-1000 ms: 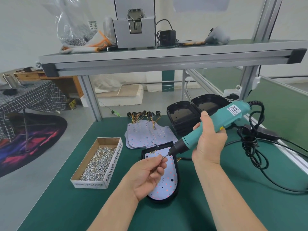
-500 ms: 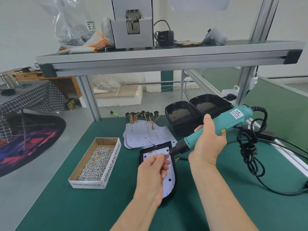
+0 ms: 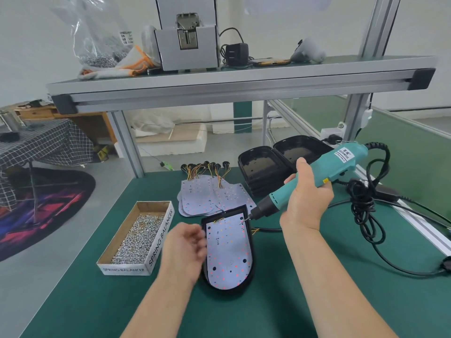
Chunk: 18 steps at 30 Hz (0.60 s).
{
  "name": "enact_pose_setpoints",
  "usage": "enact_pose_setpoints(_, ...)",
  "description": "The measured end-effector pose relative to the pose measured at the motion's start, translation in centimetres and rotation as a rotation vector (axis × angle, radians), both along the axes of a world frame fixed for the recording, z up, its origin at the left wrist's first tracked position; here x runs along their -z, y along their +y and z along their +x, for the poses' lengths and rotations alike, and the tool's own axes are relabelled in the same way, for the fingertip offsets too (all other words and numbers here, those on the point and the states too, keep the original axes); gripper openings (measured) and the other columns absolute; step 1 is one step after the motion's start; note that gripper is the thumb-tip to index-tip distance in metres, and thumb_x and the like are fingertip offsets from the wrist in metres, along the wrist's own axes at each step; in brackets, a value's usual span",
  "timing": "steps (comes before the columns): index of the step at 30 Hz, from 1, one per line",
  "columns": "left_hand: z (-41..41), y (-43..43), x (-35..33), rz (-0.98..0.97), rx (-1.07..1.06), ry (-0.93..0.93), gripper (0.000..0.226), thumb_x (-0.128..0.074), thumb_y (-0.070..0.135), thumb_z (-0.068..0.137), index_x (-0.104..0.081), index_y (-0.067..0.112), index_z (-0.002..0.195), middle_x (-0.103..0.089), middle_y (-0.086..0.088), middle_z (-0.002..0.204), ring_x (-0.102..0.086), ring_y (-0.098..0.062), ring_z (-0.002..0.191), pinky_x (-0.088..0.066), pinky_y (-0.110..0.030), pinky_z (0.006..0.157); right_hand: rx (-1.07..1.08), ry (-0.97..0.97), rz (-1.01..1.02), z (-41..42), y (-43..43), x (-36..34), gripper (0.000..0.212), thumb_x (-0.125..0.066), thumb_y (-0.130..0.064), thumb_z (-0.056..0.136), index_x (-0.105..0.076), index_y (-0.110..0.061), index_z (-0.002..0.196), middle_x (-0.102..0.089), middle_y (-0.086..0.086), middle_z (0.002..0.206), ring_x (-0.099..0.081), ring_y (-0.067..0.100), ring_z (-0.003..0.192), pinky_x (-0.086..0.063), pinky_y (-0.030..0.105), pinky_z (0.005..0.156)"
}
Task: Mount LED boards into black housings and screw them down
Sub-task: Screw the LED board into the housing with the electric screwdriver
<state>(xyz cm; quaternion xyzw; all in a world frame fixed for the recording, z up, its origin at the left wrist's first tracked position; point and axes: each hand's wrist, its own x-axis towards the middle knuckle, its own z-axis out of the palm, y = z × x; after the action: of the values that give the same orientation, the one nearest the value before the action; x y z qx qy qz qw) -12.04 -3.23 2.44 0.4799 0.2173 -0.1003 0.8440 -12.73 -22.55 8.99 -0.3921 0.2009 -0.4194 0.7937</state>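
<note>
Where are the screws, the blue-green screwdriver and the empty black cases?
screws (image 3: 136, 237): head view, middle of the pile.
screwdriver (image 3: 341, 163): head view, teal body near its label.
empty black cases (image 3: 263, 167): head view, top one's floor.

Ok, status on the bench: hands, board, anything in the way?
Right hand grips screwdriver, bit at board top corner. Left hand blurred beside housing. Nothing blocking.

Small electronics-assembly workshop. The worktop (image 3: 97, 301) is covered in green matting and framed in aluminium profile, which carries an upper shelf (image 3: 239, 86). The shelf bears an automatic screw feeder (image 3: 186, 45) and a bag of screws (image 3: 97, 52). At bench level are an open carton of screws (image 3: 162, 236), a corded electric screwdriver (image 3: 341, 159), a pile of LED boards (image 3: 202, 196) and stacked black housings (image 3: 263, 167).
</note>
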Motion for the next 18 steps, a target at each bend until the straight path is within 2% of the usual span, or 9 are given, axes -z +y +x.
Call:
enact_pose_setpoints(1, 0.8, 0.9, 0.5, 0.219, 0.010, 0.016, 0.022, -0.052, 0.011, 0.090, -0.052, 0.009, 0.069, -0.039, 0.000, 0.054, -0.029, -0.011, 0.038, -0.021, -0.018, 0.036, 0.001, 0.000, -0.010, 0.1, -0.1, 0.0, 0.025, -0.073, -0.032, 0.080, -0.052, -0.019, 0.086, -0.057, -0.002, 0.055, -0.052, 0.011, 0.052, -0.047, 0.030, 0.062)
enact_pose_setpoints(3, 1.7, 2.0, 1.3, 0.785, 0.148, -0.003, 0.043, -0.063, 0.036, 0.093, -0.045, 0.014, 0.061, -0.030, 0.002, 0.054, -0.025, -0.018, 0.048, -0.019, -0.027, 0.048, 0.009, 0.000, -0.027, 0.3, -0.4, 0.2, 0.025, -0.073, -0.031, 0.079, -0.053, -0.019, 0.086, -0.057, -0.001, 0.056, -0.053, 0.011, 0.051, -0.048, 0.028, 0.059)
enact_pose_setpoints(4, 2.1, 2.1, 1.5, 0.996, 0.243, -0.038, 0.054, -0.069, 0.048, 0.087, -0.038, 0.016, 0.057, -0.029, 0.003, 0.053, -0.026, -0.020, 0.051, -0.018, -0.030, 0.053, 0.013, 0.000, -0.036, 0.5, -0.4, 0.3, 0.024, -0.074, -0.029, 0.081, -0.054, -0.019, 0.086, -0.056, 0.000, 0.057, -0.053, 0.011, 0.051, -0.048, 0.026, 0.056)
enact_pose_setpoints(5, 2.3, 1.8, 1.5, 1.110, 0.327, -0.057, 0.062, -0.073, 0.056, 0.081, -0.033, 0.017, 0.055, -0.029, 0.003, 0.053, -0.028, -0.021, 0.053, -0.018, -0.032, 0.054, 0.017, 0.000, -0.048, 0.7, -0.5, 0.3, 0.022, -0.074, -0.027, 0.083, -0.054, -0.018, 0.086, -0.056, 0.000, 0.057, -0.053, 0.011, 0.050, -0.048, 0.025, 0.054)
enact_pose_setpoints(8, 3.3, 0.3, 1.0, 1.153, 0.470, -0.041, 0.062, -0.082, 0.061, 0.067, -0.043, 0.014, 0.062, -0.043, 0.002, 0.064, -0.042, -0.017, 0.059, -0.027, -0.030, 0.053, 0.044, 0.012, -0.104, 1.2, -0.7, 0.5, 0.021, -0.074, -0.026, 0.083, -0.055, -0.018, 0.083, -0.057, 0.003, 0.060, -0.054, 0.012, 0.050, -0.048, 0.022, 0.051)
enact_pose_setpoints(10, 3.9, -0.5, 1.0, 1.077, 0.523, -0.030, 0.055, -0.088, 0.055, 0.063, -0.056, 0.012, 0.075, -0.056, 0.001, 0.077, -0.052, -0.014, 0.069, -0.035, -0.028, 0.057, 0.065, 0.020, -0.156, 1.5, -1.0, 0.5, 0.023, -0.075, -0.029, 0.081, -0.054, -0.018, 0.080, -0.058, 0.005, 0.063, -0.056, 0.013, 0.052, -0.049, 0.023, 0.053)
enact_pose_setpoints(13, 4.3, -1.4, 1.0, 0.893, 0.555, 0.006, 0.041, -0.092, 0.037, 0.067, -0.067, 0.011, 0.086, -0.071, -0.002, 0.092, -0.061, -0.012, 0.079, -0.042, -0.028, 0.068, 0.091, 0.031, -0.250, 1.9, -1.7, 0.6, 0.025, -0.075, -0.035, 0.077, -0.055, -0.020, 0.076, -0.060, 0.006, 0.065, -0.059, 0.020, 0.058, -0.053, 0.034, 0.059)
enact_pose_setpoints(16, 4.3, -1.9, 1.3, 0.771, 0.529, 0.041, 0.051, -0.090, 0.026, 0.071, -0.069, 0.001, 0.110, -0.071, -0.006, 0.108, -0.064, -0.020, 0.093, -0.042, -0.030, 0.084, 0.118, 0.065, -0.346, 2.4, -2.0, 0.9, 0.027, -0.075, -0.042, 0.074, -0.055, -0.023, 0.074, -0.060, 0.007, 0.067, -0.061, 0.032, 0.064, -0.059, 0.047, 0.067)
enact_pose_setpoints(18, 4.4, -2.2, 1.5, 0.760, 0.498, 0.051, 0.053, -0.090, 0.024, 0.072, -0.066, -0.001, 0.113, -0.068, -0.006, 0.106, -0.060, -0.018, 0.089, -0.039, -0.030, 0.084, 0.131, 0.096, -0.411, 2.7, -1.8, 1.2, 0.030, -0.073, -0.044, 0.074, -0.054, -0.022, 0.073, -0.062, 0.014, 0.069, -0.062, 0.041, 0.069, -0.057, 0.053, 0.070)
